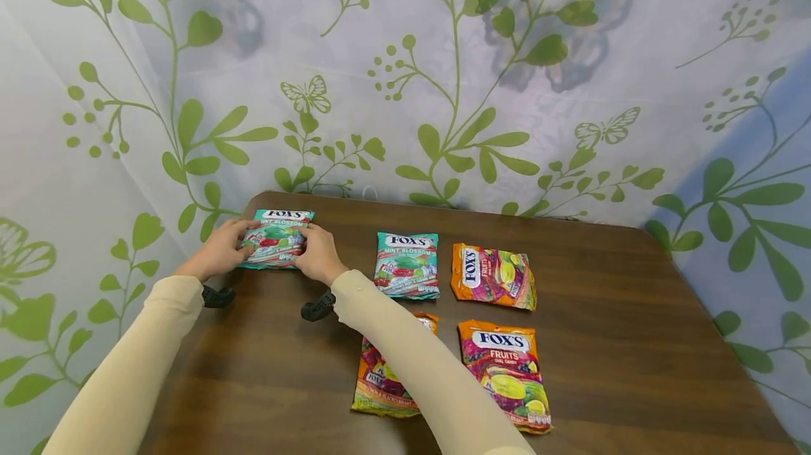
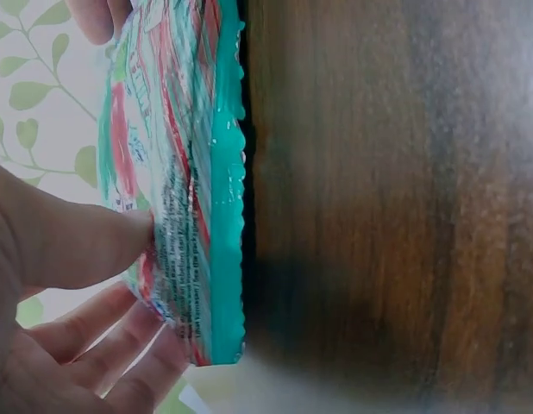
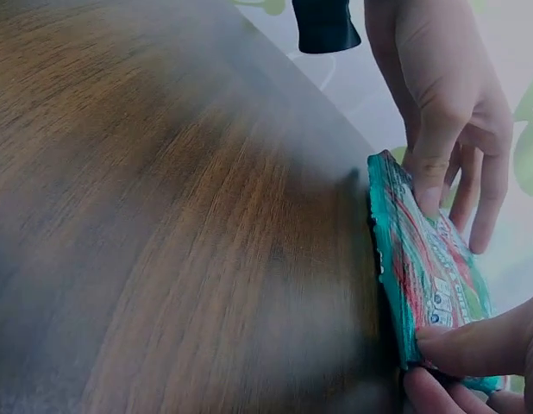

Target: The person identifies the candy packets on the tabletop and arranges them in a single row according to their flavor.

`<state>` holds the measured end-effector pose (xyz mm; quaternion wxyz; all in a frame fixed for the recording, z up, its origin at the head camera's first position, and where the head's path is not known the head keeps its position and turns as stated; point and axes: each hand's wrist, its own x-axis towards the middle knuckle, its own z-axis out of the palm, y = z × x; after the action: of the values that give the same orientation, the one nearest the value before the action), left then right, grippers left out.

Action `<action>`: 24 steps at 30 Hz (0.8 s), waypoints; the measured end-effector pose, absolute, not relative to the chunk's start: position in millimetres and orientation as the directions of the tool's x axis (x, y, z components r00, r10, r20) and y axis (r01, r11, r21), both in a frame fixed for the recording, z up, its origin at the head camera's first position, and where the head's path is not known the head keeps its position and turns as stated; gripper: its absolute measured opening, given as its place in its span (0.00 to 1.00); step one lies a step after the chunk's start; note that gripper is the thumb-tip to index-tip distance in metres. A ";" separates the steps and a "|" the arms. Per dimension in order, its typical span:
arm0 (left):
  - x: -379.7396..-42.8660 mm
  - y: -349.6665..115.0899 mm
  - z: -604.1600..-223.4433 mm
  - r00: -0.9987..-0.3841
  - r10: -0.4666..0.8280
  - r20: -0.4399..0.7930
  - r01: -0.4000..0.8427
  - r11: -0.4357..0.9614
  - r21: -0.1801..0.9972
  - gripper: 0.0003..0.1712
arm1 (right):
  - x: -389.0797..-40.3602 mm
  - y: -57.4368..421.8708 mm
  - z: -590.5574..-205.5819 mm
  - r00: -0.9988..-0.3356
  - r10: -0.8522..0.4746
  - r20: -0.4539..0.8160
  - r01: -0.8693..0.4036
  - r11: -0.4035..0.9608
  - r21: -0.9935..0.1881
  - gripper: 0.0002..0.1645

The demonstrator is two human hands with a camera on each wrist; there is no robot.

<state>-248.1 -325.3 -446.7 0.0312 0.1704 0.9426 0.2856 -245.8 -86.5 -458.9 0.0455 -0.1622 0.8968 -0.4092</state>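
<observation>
A teal Fox's Mint Blossom candy bag [image 1: 277,238] lies face up at the table's far left corner, between both hands. My left hand [image 1: 227,249] grips its left side. In the left wrist view, the left thumb [image 2: 94,246] presses the bag's printed front while the fingers curl round the side edge. On the opposite side my right hand [image 1: 319,254] pinches the bag, its thumb [image 3: 473,345] on the front and fingers tucked at the edge in the right wrist view. The bag's teal crimped seal [image 2: 228,198] faces the near side.
A second Mint Blossom bag [image 1: 407,265] lies right of the hands. Beyond it is a sideways Fox's Fruits bag [image 1: 494,276]; another Fruits bag [image 1: 507,374] lies nearer. The right forearm partly covers a third Fruits bag [image 1: 383,391]. A leaf-patterned curtain [image 1: 355,89] borders the brown table [image 1: 266,363].
</observation>
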 end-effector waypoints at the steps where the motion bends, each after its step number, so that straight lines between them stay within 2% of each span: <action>1: -247.6 -324.3 -446.0 -0.939 0.342 0.042 0.307 0.777 0.550 0.32 | -245.4 -84.9 -458.3 -0.944 -0.327 0.054 -0.253 0.607 -0.753 0.42; 6: -243.0 -315.5 -438.8 -0.934 0.342 0.099 0.342 0.786 0.515 0.31 | -241.2 -74.2 -454.3 -0.943 -0.327 0.060 -0.251 0.584 -0.772 0.41; 11: -236.5 -298.9 -427.3 -0.924 0.348 0.156 0.379 0.794 0.476 0.34 | -234.2 -58.2 -447.6 -0.936 -0.340 0.092 -0.286 0.581 -0.762 0.41; 18: -224.3 -273.4 -417.2 -0.898 0.374 0.232 0.439 0.730 0.523 0.33 | -220.0 -33.5 -435.6 -0.916 -0.380 0.127 -0.334 0.551 -0.765 0.46; 24: -206.6 -253.8 -406.7 -0.871 0.438 0.221 0.477 0.652 0.589 0.31 | -203.0 -11.2 -426.4 -0.899 -0.412 0.146 -0.367 0.530 -0.764 0.47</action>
<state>-206.6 -253.8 -406.7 -0.0296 0.2519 0.9083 0.3326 -203.0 -11.2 -426.4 0.0261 -0.2227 0.8744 -0.4304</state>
